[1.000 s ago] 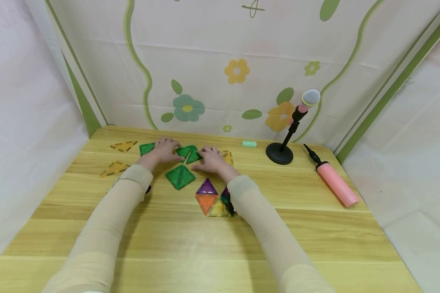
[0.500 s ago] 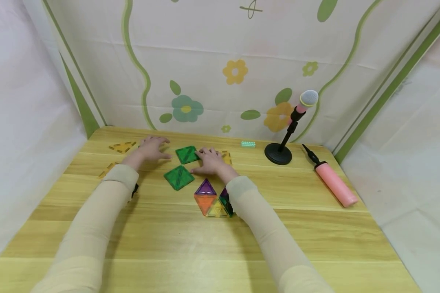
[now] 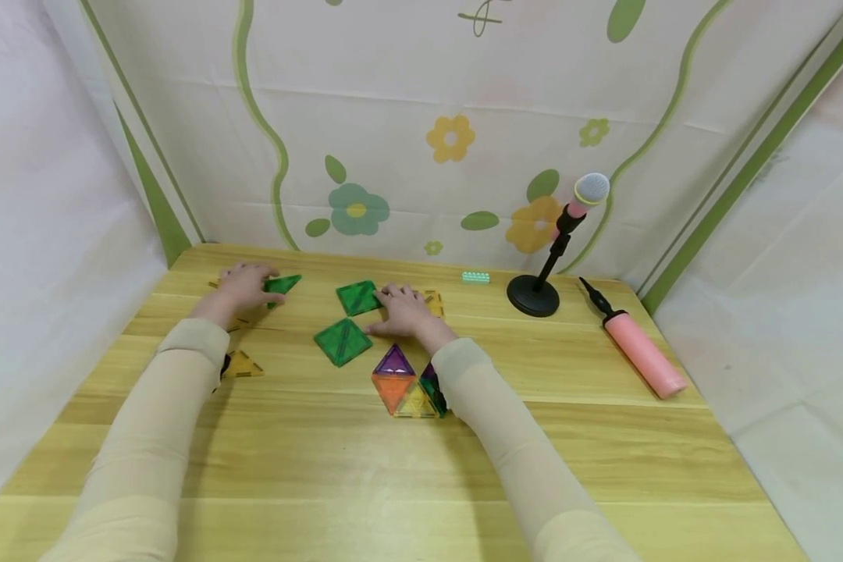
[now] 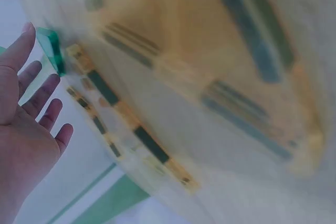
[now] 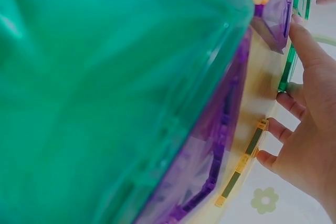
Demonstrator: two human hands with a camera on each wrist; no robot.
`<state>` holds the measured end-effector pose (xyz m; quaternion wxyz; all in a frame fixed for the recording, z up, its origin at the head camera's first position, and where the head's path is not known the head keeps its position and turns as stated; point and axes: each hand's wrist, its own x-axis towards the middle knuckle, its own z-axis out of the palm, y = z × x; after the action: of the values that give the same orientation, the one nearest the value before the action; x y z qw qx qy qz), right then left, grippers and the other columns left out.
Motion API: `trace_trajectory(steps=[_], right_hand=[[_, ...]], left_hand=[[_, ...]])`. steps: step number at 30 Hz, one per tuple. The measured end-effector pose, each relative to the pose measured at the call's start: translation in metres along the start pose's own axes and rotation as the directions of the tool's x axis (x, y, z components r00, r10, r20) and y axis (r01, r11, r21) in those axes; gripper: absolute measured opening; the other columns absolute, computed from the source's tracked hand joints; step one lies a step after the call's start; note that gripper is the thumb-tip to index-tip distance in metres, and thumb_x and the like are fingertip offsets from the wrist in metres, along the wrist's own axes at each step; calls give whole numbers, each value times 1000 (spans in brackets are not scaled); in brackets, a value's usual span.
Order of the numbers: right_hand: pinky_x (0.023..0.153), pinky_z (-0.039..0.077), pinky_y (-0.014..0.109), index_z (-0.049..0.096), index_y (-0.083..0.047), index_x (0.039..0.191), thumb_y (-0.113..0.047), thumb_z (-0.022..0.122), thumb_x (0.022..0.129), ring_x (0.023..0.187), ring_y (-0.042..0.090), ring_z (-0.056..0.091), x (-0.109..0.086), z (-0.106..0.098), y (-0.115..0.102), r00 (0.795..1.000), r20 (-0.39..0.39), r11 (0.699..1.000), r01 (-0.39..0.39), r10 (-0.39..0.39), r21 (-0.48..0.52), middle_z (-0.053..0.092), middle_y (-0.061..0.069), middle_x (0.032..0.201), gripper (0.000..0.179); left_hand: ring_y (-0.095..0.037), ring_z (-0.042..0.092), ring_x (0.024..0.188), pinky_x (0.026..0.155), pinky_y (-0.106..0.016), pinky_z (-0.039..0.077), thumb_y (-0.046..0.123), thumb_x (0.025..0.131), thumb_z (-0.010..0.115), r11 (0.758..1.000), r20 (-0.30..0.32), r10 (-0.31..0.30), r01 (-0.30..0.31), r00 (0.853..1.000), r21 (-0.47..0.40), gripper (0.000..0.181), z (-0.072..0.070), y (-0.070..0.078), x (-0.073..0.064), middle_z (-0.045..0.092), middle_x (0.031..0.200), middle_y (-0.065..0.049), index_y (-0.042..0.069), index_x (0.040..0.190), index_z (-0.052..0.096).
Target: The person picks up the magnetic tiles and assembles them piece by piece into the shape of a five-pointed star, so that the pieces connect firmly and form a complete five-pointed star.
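Green tile (image 3: 282, 285) | by left hand (image 3: 242, 287), between thumb and forefinger | contact unclear

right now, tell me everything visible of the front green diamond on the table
The green diamond looks like two see-through plastic triangles meeting along a dark seam. It lies flat on the wooden table, left of the purple triangle. Its back corner sits close to another green tile; the thumb of the right hand is by its right corner, contact unclear.

Behind the wooden table (image 3: 365, 484) hangs a pale cloth (image 3: 365, 117) printed with flowers (image 3: 359, 209) and leaves (image 3: 480, 220); whitish sheets (image 3: 780, 289) flank the table, whose top catches soft light.
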<state>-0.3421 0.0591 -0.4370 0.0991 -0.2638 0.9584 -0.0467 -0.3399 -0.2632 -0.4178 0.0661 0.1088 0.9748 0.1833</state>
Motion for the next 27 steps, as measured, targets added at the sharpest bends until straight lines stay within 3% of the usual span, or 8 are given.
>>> trace_trajectory(steps=[14,27], right_hand=[[110,23,52,25,-20,151,-68,54,82,139,30,21,0,-3,-2,1000,20,1000,-10,10,-17,27,3,152,89],[110,22,56,27,-21,150,-59,62,82,139,31,21,-5,-10,-7,1000,-14,996,23,-22,86,27,5,152,85]], left_hand=[[-53,23,126,97,-69,16,33,87,68,999,-5,40,-40,999,26,56,7,-7,-8,39,139,-30,4,131,53],[-48,29,126,98,-67,19,29,86,70,991,-2,123,-122,992,54,52,12,-2,-19,48,135,-24,3,129,55]])
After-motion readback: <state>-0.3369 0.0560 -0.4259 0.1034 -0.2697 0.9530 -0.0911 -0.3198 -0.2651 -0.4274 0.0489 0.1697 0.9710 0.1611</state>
